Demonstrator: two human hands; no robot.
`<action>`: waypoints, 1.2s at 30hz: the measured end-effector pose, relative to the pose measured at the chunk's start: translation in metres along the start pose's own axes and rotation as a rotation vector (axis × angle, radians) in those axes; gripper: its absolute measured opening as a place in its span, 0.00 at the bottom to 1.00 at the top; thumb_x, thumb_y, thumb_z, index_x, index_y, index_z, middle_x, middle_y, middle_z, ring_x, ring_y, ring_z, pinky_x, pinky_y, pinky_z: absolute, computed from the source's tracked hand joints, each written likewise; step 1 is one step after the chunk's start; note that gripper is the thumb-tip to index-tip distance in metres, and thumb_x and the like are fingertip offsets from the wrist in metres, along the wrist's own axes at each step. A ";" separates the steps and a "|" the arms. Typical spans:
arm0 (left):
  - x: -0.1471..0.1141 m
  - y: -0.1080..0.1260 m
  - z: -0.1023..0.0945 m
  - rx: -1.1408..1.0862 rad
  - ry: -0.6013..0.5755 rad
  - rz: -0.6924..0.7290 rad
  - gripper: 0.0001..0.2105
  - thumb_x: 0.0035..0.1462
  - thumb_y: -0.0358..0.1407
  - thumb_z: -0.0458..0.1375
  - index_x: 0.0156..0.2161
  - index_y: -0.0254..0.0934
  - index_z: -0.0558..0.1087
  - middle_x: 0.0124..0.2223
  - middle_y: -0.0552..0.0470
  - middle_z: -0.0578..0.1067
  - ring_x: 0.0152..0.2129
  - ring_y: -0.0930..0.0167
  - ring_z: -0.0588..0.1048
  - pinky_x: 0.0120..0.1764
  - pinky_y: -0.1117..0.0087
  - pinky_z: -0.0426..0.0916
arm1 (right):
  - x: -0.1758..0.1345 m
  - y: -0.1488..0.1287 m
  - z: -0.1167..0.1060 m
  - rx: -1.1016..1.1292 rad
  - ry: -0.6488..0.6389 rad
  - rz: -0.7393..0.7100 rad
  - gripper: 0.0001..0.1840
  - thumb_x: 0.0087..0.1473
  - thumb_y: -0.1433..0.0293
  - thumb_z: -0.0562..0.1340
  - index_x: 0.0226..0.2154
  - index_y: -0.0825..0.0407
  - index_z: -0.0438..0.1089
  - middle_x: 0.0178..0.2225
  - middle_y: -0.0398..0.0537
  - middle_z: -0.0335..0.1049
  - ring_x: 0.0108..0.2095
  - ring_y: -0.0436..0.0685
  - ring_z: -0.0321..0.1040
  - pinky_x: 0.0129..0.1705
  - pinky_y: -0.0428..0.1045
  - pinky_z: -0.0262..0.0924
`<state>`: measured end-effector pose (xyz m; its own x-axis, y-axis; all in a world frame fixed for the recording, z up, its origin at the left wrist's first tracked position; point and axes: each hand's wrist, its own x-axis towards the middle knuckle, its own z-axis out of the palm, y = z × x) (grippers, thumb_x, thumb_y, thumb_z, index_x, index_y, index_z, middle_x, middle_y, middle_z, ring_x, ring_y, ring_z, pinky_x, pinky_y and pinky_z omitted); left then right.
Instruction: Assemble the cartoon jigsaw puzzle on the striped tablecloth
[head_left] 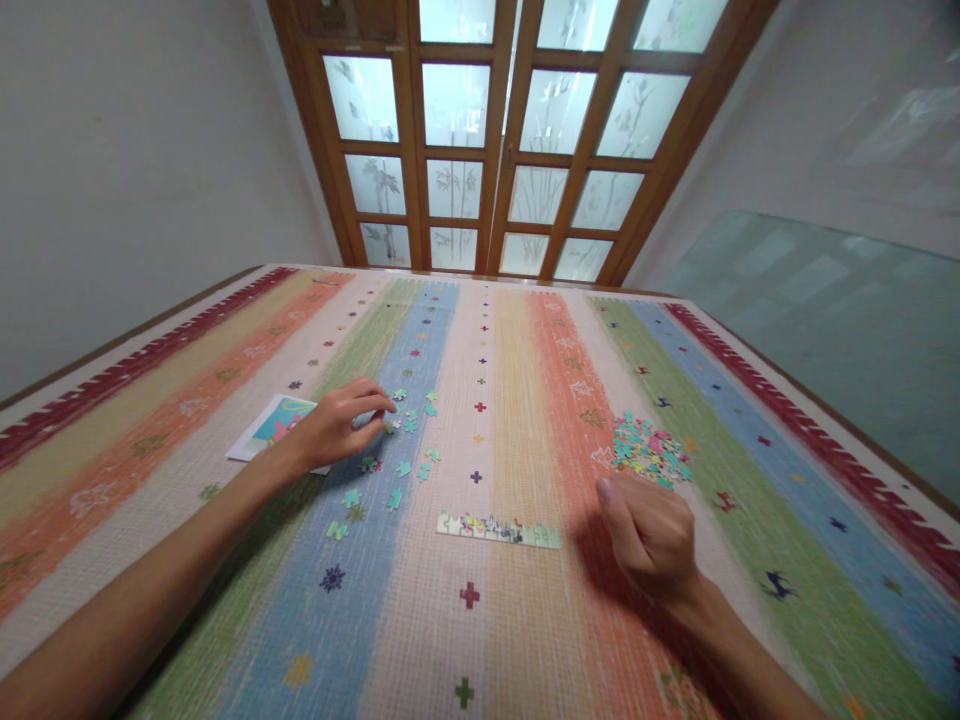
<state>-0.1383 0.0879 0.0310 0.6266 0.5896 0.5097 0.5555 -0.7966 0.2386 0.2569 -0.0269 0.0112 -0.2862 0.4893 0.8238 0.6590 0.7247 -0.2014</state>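
Note:
My left hand (pixel 349 425) reaches over the blue stripe, thumb and index finger drawn together at a small pale jigsaw puzzle piece (pixel 392 425). Several loose teal puzzle pieces (pixel 403 468) lie spread around its fingertips. Partly under the left wrist is a picture card (pixel 264 430) with a pink figure on teal. A joined strip of puzzle pieces (pixel 498 530) lies flat between my hands. My right hand (pixel 651 535) is closed in a fist to the right of the strip; its curled fingers hide whatever may be inside. Just beyond it sits a heap of mixed puzzle pieces (pixel 649 450).
A striped, patterned tablecloth (pixel 517 400) covers the large table. Beyond its far edge stand wooden doors (pixel 412 160) with frosted glass panes. Plain walls (pixel 150 150) rise on both sides, and a pale green glass-like panel (pixel 817 340) is at the right.

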 end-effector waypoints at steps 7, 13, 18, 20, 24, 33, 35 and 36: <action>-0.013 0.046 -0.013 -0.166 -0.272 0.003 0.06 0.62 0.32 0.55 0.37 0.37 0.75 0.36 0.50 0.74 0.34 0.68 0.74 0.39 0.67 0.69 | 0.005 -0.007 0.001 0.011 -0.011 -0.002 0.25 0.60 0.84 0.57 0.18 0.49 0.52 0.18 0.35 0.45 0.19 0.48 0.43 0.24 0.51 0.40; -0.027 0.050 -0.007 -0.142 -0.443 -0.037 0.07 0.58 0.36 0.59 0.40 0.37 0.75 0.38 0.48 0.74 0.36 0.64 0.74 0.40 0.63 0.68 | 0.000 -0.005 0.007 0.015 -0.035 0.010 0.25 0.60 0.84 0.58 0.18 0.49 0.51 0.18 0.35 0.44 0.18 0.47 0.43 0.24 0.51 0.39; -0.030 0.048 0.000 -0.114 -0.481 -0.064 0.07 0.60 0.39 0.60 0.40 0.38 0.74 0.39 0.48 0.73 0.37 0.63 0.73 0.42 0.62 0.67 | -0.001 -0.004 0.008 0.003 -0.058 0.020 0.25 0.60 0.84 0.58 0.18 0.49 0.51 0.18 0.35 0.45 0.18 0.47 0.43 0.24 0.51 0.40; -0.029 0.049 0.002 -0.123 -0.480 -0.066 0.07 0.61 0.38 0.59 0.40 0.38 0.74 0.38 0.49 0.73 0.37 0.64 0.73 0.41 0.63 0.67 | 0.000 -0.005 0.007 -0.001 -0.059 0.017 0.25 0.60 0.83 0.58 0.18 0.49 0.52 0.17 0.35 0.45 0.18 0.47 0.43 0.24 0.51 0.40; -0.028 0.052 0.005 -0.180 -0.466 -0.080 0.04 0.60 0.36 0.58 0.39 0.39 0.72 0.37 0.50 0.73 0.35 0.65 0.72 0.40 0.64 0.66 | 0.002 -0.006 0.005 -0.013 -0.057 0.016 0.26 0.61 0.82 0.58 0.17 0.49 0.51 0.17 0.35 0.45 0.18 0.48 0.43 0.24 0.51 0.40; -0.026 0.051 0.012 -0.254 -0.467 -0.190 0.05 0.61 0.37 0.56 0.37 0.39 0.71 0.35 0.52 0.73 0.32 0.68 0.72 0.38 0.67 0.66 | 0.005 -0.007 0.004 -0.037 -0.059 0.016 0.25 0.61 0.81 0.57 0.17 0.48 0.51 0.16 0.35 0.45 0.17 0.48 0.43 0.23 0.51 0.40; -0.026 0.048 0.013 -0.249 -0.460 -0.193 0.06 0.62 0.39 0.57 0.39 0.39 0.73 0.36 0.52 0.74 0.33 0.67 0.73 0.39 0.66 0.67 | 0.005 -0.007 0.005 -0.040 -0.062 0.014 0.25 0.61 0.81 0.57 0.17 0.48 0.51 0.16 0.35 0.45 0.17 0.48 0.44 0.24 0.51 0.40; -0.027 0.046 0.013 -0.246 -0.459 -0.185 0.07 0.63 0.40 0.58 0.41 0.39 0.74 0.37 0.51 0.74 0.34 0.66 0.73 0.40 0.66 0.67 | 0.005 -0.007 0.005 -0.040 -0.063 0.015 0.25 0.61 0.81 0.57 0.17 0.48 0.51 0.16 0.35 0.45 0.17 0.48 0.44 0.24 0.51 0.40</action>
<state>-0.1222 0.0370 0.0176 0.7353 0.6764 0.0411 0.5694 -0.6496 0.5038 0.2474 -0.0276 0.0143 -0.3187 0.5302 0.7857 0.6906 0.6977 -0.1906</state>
